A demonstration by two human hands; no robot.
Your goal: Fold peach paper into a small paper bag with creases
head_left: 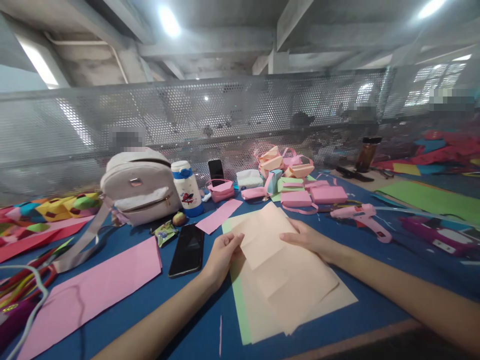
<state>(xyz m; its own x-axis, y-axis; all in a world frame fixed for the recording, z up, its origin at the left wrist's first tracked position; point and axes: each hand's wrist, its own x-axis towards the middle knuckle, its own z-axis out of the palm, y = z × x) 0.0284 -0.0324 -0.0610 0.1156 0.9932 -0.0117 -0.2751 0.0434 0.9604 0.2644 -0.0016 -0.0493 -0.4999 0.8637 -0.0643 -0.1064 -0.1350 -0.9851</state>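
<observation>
In the head view, my left hand (225,251) is closed, its curled fingers and thumb at the left edge of a peach paper sheet (260,240). My right hand (303,237) grips the right side of that sheet, thumb on top and the other fingers hidden beneath. The sheet is slightly raised and creased. Under it lie more peach sheets (303,280), stacked unevenly over a larger pale sheet (337,295). A light green sheet (240,312) shows along the stack's left edge.
A black phone (187,250) and pink paper (101,290) lie left. Behind stand a white backpack (140,190), a bottle (187,190) and several small folded paper bags (296,200). At right are a pink glue gun (362,220) and a purple power strip (438,236).
</observation>
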